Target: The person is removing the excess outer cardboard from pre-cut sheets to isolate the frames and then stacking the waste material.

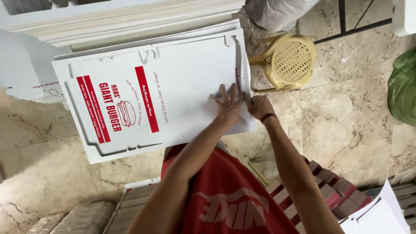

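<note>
Pressing flat, fingers spread, the left hand (228, 104) pins the white die-cut box blank (173, 95) left of the yellow stool (288, 60); the right hand (259, 106) pinches its stool-side edge; best keep the palm firm so the edge lifts cleanly.

Single head-worn view, looking steeply down from above person's own chest. Flat white die-cut cardboard sheet (151, 95) serves as landmark, filling upper-left and centre, at arm's reach. Marble floor (346, 121) spreads right of and below sheet; yellow plastic stool (288, 60) just right of sheet's far corner. No second view, so no shared ground.
</note>
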